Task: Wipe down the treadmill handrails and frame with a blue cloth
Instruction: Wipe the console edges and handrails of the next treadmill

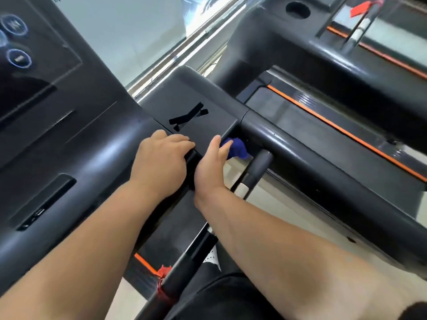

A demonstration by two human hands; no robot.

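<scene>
My left hand (161,162) rests on the edge of the black treadmill console (198,116), fingers curled over its lip. My right hand (213,165) reaches under the console's right corner, thumb up along the edge, and holds a bunched blue cloth (235,147) against the underside where the thick black handrail (300,158) joins. Most of the cloth and my right fingers are hidden below the console. A short inner grip bar (255,172) with a silver sensor plate sticks out just right of the cloth.
The console's touch panel (27,65) with round lit buttons fills the left. A second treadmill (346,54) with orange deck stripes stands to the right. A red safety clip (163,273) hangs on a lower bar. My leg in dark shorts (221,296) is below.
</scene>
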